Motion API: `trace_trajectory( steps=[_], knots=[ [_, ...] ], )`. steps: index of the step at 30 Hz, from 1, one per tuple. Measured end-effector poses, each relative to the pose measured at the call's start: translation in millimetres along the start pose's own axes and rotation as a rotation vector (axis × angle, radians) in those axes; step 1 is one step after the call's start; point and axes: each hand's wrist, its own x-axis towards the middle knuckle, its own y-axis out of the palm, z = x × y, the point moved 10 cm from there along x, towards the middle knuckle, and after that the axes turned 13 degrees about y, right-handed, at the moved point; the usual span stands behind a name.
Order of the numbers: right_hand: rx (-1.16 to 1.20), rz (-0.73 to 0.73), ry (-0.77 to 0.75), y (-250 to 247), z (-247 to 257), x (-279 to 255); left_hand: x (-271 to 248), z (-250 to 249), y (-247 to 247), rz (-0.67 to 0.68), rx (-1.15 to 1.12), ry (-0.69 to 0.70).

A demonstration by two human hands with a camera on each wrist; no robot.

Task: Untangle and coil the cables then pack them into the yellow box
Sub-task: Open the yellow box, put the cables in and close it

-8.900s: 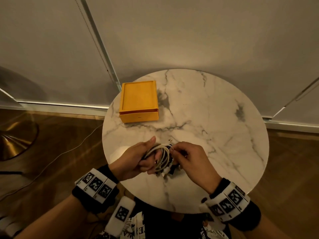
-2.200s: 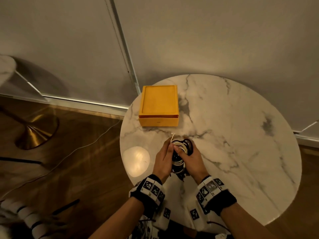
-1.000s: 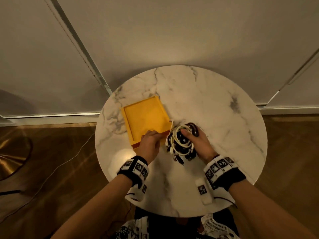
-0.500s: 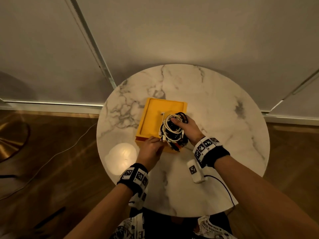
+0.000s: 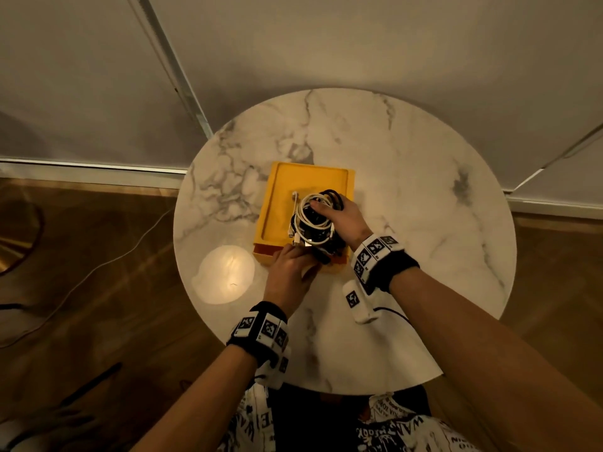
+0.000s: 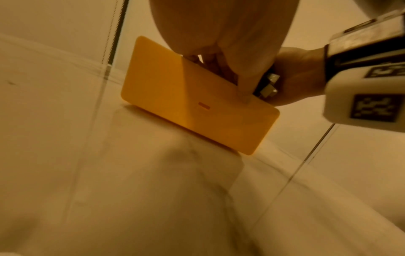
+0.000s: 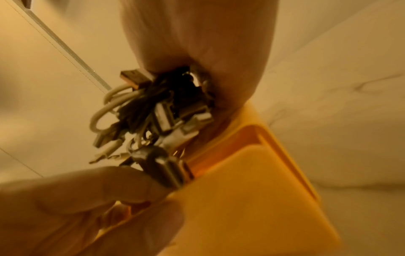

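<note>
The yellow box [image 5: 287, 197] lies near the middle of the round marble table [image 5: 408, 223]. My right hand [image 5: 339, 216] grips a coiled bundle of white and black cables [image 5: 310, 220] from the right and holds it over the box's recessed top. Several plugs hang from the bundle [image 7: 153, 117] just above the box's near wall [image 7: 241, 199]. My left hand [image 5: 290, 262] pinches that near edge of the box, its fingers [image 6: 241, 78] curled over the top of the front face [image 6: 186, 107]. Whether the bundle touches the box is hidden.
A bright reflection [image 5: 225, 275] shows on the table's left front. A white tracker unit [image 5: 359, 301] with a black lead dangles below my right wrist. A thin white cord [image 5: 98, 265] trails over the wooden floor at left. Pale wall panels stand behind the table.
The box has been pulled from the table's left side toward its middle and turned. My right hand has carried the bundle from the tabletop to over the box. My left hand keeps hold of the near edge.
</note>
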Motion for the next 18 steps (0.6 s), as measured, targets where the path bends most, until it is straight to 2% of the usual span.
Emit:
trace_trajectory(
  steps=[12,18],
  knots=[
    [-0.055,-0.071,-0.034,1.1,2.5,1.7,-44.5,-27.2,1.6,0.036,-0.085,-0.029],
    [-0.088,-0.021,-0.001,2.5,2.0,-1.0,-61.1,-30.2,5.6,0.097,-0.098,-0.056]
  ],
)
